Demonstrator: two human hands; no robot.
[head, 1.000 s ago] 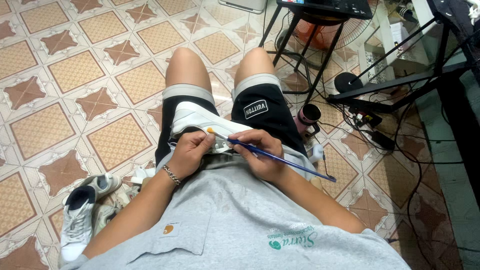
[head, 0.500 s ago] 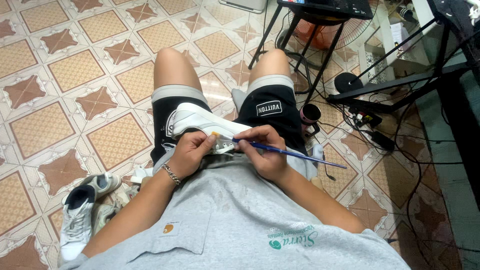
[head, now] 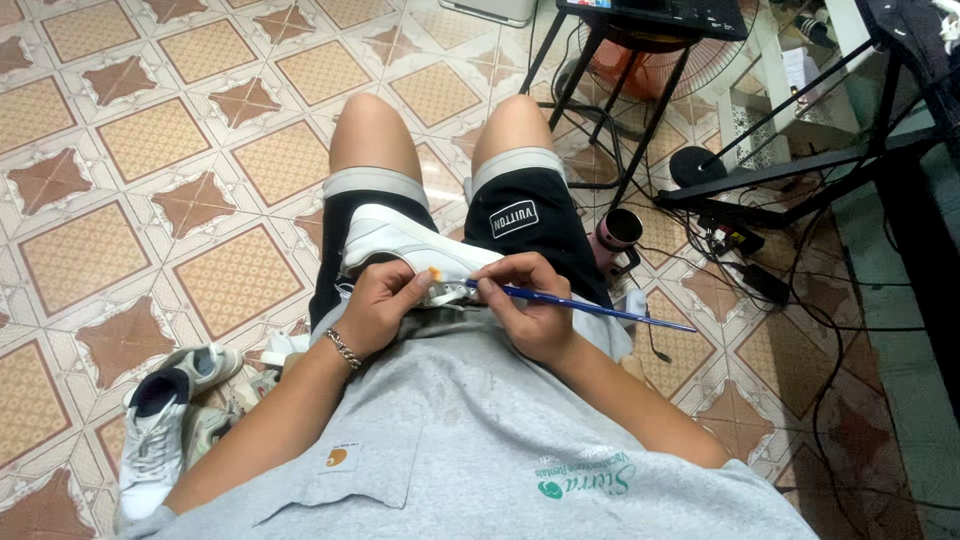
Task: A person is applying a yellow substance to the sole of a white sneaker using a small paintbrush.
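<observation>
Seen from above, seated on a chair over a patterned tile floor (head: pixel 130 140), with a white sneaker (head: pixel 405 245) laid across the lap on black shorts (head: pixel 520 220), toe pointing out over the left thigh. Left hand (head: pixel 380 305) clamped around the heel end of the shoe, fingers (head: pixel 412 292) wrapped together on its rim, seemingly to pin it steady against the leg and tip the working edge up toward the eyes. Right hand (head: pixel 525 305) pinched shut on a thin blue-handled paintbrush (head: pixel 590 308), gripped close to the bristle end like a pen (a hold that favours fine control), long handle trailing off to the right past the hip. Brush tip touching the shoe just beside the left thumb, near a small orange mark (head: pixel 435 273) at the heel. Shoe upper clean and white, smooth and rounded, sole pale; finer detail of the painted spot too small to tell. On the floor at left, well apart from the hands, more worn sneakers (head: pixel 165 425) in white and dark tones, heaped loosely within reach. On the right, a pink cup (head: pixel 618 232) standing on the floor near the right knee, plausibly for rinsing the brush, beside black stand legs (head: pixel 640 130) and a tangle of cables (head: pixel 790 270). Grey T-shirt (head: pixel 480 450) filling the foreground.
</observation>
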